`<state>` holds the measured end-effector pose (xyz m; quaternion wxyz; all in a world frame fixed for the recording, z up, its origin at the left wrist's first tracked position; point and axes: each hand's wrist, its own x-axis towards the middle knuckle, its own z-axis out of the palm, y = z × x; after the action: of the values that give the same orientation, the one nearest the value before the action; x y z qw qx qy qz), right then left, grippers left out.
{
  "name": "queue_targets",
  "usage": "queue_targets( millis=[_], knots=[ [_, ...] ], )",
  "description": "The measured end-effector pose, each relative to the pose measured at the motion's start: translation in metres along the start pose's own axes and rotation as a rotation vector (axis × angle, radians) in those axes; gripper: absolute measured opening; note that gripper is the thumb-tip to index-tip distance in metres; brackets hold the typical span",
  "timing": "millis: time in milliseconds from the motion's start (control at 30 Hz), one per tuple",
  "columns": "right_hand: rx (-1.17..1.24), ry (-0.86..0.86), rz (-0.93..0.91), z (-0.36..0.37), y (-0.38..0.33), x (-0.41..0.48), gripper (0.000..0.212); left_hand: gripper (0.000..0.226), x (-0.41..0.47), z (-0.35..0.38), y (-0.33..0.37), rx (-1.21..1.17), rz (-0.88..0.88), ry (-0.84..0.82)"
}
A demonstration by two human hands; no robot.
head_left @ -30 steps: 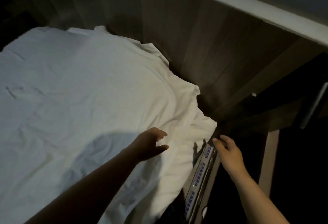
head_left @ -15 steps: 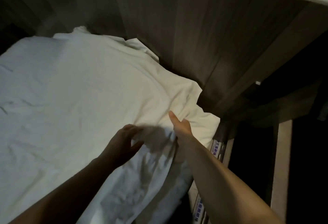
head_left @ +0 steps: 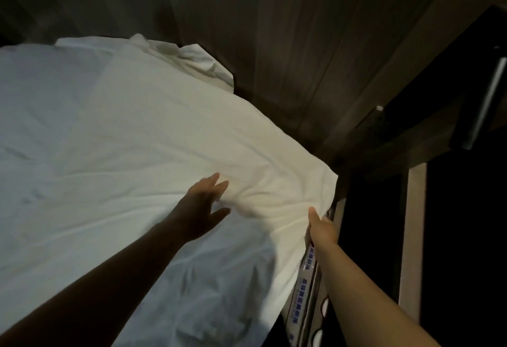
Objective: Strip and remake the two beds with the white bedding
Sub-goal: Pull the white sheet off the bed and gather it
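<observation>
White sheet (head_left: 137,127) covers the bed and fills the left and middle of the view, lying fairly flat with shallow creases. Its far corner (head_left: 192,61) is bunched up against the dark wood panel wall (head_left: 274,44), and its right edge runs diagonally along that wall down to the near corner, with only a narrow dark gap between cloth and panel. At the near right corner the sheet hangs over the mattress side (head_left: 304,286), where a strip with blue print shows below the cloth.

Right of the bed lies a dark open gap, bounded by a pale upright post (head_left: 414,237).

The left hand (head_left: 199,209) lies flat on top of the sheet, just in from the corner, fingers straight and spread, holding nothing. The right hand (head_left: 322,230) is at the bed's edge and pinches the sheet's hem: the thumb lies on top of the cloth, the fingers are curled under and mostly hidden. Folds fan out from this grip toward the left hand. The two hands are near each other but apart.
</observation>
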<state>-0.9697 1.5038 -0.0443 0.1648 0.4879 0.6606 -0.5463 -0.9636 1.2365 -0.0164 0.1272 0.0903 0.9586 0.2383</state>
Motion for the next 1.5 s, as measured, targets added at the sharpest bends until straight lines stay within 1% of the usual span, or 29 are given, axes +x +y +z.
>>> queue_targets(
  millis=[100, 167, 200, 233, 333, 400, 433, 467, 533, 567, 633, 700, 767, 833, 933, 1033, 1100, 1200, 1300, 1367, 1433, 1500],
  knots=[
    [-0.06, -0.079, -0.066, 0.002, -0.017, 0.01, 0.039, 0.064, 0.0, 0.011, -0.009, 0.003, -0.028, 0.022],
    [-0.017, -0.191, -0.033, 0.008, -0.023, 0.01, 0.031, 0.07, 0.002, 0.013, -0.012, 0.006, -0.06, 0.014],
    [0.026, -0.22, -0.037, 0.011, -0.024, 0.011, 0.029, 0.073, 0.003, 0.015, -0.012, 0.015, -0.068, -0.001],
    [0.072, -0.205, -0.069, 0.014, -0.024, 0.013, 0.026, 0.076, 0.007, 0.016, -0.012, 0.025, -0.072, -0.012],
    [0.221, -0.015, -0.201, 0.022, -0.031, 0.013, 0.02, 0.082, 0.018, 0.013, -0.012, 0.034, -0.098, -0.023],
    [0.238, 0.067, -0.245, 0.029, -0.034, 0.019, 0.02, 0.084, 0.023, 0.008, -0.019, 0.049, -0.086, -0.01],
    [0.184, 0.081, -0.236, 0.032, -0.034, 0.024, 0.022, 0.084, 0.024, 0.006, -0.022, 0.065, -0.071, -0.003],
    [0.084, 0.071, -0.205, 0.034, -0.035, 0.027, 0.031, 0.084, 0.024, 0.004, -0.025, 0.08, -0.069, -0.018],
    [-0.121, -0.006, -0.136, 0.036, -0.036, 0.036, 0.051, 0.085, 0.022, 0.002, -0.028, 0.107, -0.097, -0.052],
    [-0.176, -0.036, -0.114, 0.037, -0.038, 0.037, 0.057, 0.086, 0.021, 0.002, -0.028, 0.118, -0.111, -0.061],
    [-0.181, -0.06, -0.104, 0.036, -0.037, 0.035, 0.067, 0.088, 0.019, 0.005, -0.028, 0.129, -0.142, -0.078],
    [-0.154, -0.034, -0.04, 0.033, -0.028, 0.028, 0.077, 0.092, 0.019, 0.01, -0.025, 0.143, -0.187, -0.096],
    [-0.197, -0.032, 0.05, 0.031, -0.012, 0.02, 0.077, 0.096, 0.023, 0.012, -0.027, 0.176, -0.246, -0.126],
    [-0.23, -0.029, 0.085, 0.032, 0.004, 0.014, 0.077, 0.097, 0.033, 0.008, -0.034, 0.221, -0.285, -0.17],
    [-0.269, 0.02, -0.031, 0.041, 0.02, 0.009, 0.083, 0.097, 0.048, 0.005, -0.044, 0.238, -0.329, -0.24],
    [-0.288, 0.021, -0.162, 0.044, 0.023, 0.003, 0.085, 0.095, 0.046, 0.009, -0.04, 0.233, -0.294, -0.203],
    [-0.25, -0.033, -0.158, 0.043, 0.026, -0.007, 0.092, 0.09, 0.031, 0.009, -0.04, 0.192, -0.223, -0.124],
    [-0.214, -0.151, -0.115, 0.035, 0.048, -0.029, 0.102, 0.079, -0.014, 0.011, -0.049, 0.067, -0.146, 0.004],
    [-0.307, -0.25, 0.022, 0.036, 0.09, -0.065, 0.112, 0.072, -0.077, 0.022, -0.058, 0.036, -0.08, 0.085],
    [-0.359, -0.317, 0.075, 0.039, 0.122, -0.089, 0.115, 0.065, -0.125, 0.034, -0.061, 0.04, -0.095, 0.099],
    [-0.431, -0.378, 0.093, 0.044, 0.147, -0.113, 0.121, 0.057, -0.175, 0.044, -0.062, 0.037, -0.16, 0.15],
    [-0.467, -0.407, 0.122, 0.05, 0.17, -0.132, 0.116, 0.046, -0.226, 0.056, -0.061, -0.007, -0.236, 0.168]
  ],
)
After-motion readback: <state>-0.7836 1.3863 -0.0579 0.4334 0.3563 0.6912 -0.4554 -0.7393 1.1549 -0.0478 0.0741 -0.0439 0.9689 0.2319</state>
